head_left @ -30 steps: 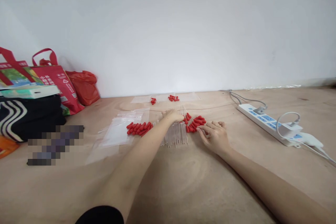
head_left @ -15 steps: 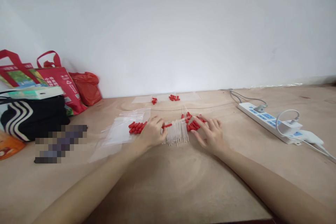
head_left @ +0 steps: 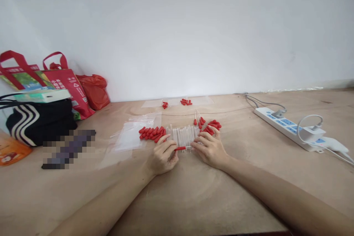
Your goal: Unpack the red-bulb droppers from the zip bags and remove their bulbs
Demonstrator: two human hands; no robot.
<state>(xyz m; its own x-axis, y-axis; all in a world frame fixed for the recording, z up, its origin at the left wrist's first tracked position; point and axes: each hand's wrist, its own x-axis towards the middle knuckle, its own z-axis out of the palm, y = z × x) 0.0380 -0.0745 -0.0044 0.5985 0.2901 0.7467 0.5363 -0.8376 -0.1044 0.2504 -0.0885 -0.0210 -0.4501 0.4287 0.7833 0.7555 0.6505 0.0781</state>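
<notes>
My left hand (head_left: 163, 158) is closed, pinching a slim red cap (head_left: 181, 148) at the near edge of the tube row. My right hand (head_left: 211, 150) is closed at the fingertips on a thin clear tube (head_left: 188, 148), whose end meets the red cap; whether it sits inside the cap I cannot tell. Just beyond the fingers lies a row of clear tubes (head_left: 182, 135) side by side. Left of the row is a pile of red caps (head_left: 151, 132). Another red pile (head_left: 214, 123) lies behind my right hand, with a few tubes poking out beside it.
Clear plastic bags (head_left: 128, 136) lie to the left, and more flat bags with red pieces (head_left: 186, 101) lie by the wall. A white power strip (head_left: 284, 127) with cables is at the right. Shopping bags (head_left: 66, 84) and a black striped bag (head_left: 41, 121) stand left.
My left hand has come nearer with the red cap, from the cap pile to the row's front. My right hand has left the right pile and closed on a tube.
</notes>
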